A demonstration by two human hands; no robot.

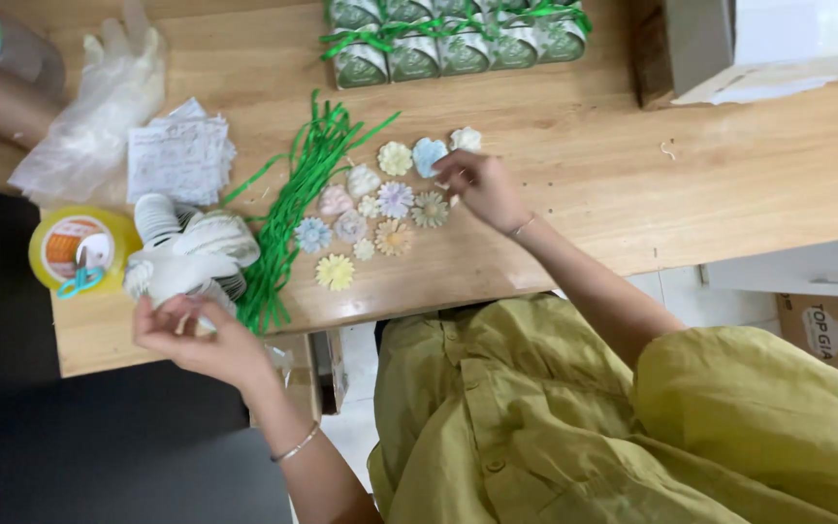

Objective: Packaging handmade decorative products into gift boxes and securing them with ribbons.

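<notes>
From the head view, looking down past my olive-green shirt, my right hand (477, 184) is pinched shut on the pale blue flower-shaped piece (429, 155) at the top of the spread, fingertips curled round its lower edge so I can lift it without disturbing its neighbours; my left hand (196, 335) is cupped half-closed at the near edge of the wooden bench (729, 165), fingers curled on the stack of white pleated paper cups (186, 257), which lies on its side so a single cup can be peeled off; the small pastel flower-shaped pieces (380, 209) lie flat and face up in a loose cluster between my hands, each apart enough to be picked singly; I count about thirteen, though the ones under my fingers are hard to separate; beside them runs one bundle of thin green ribbon strips (293, 209), too many to count; farther back stand the dark green wrapped packs with green bows (453, 39), about ten in two rows, partly cut off; at my left sit one yellow tape roll (75, 247), one stack of white printed paper slips (181, 155) and one clear plastic bag (99, 107).
</notes>
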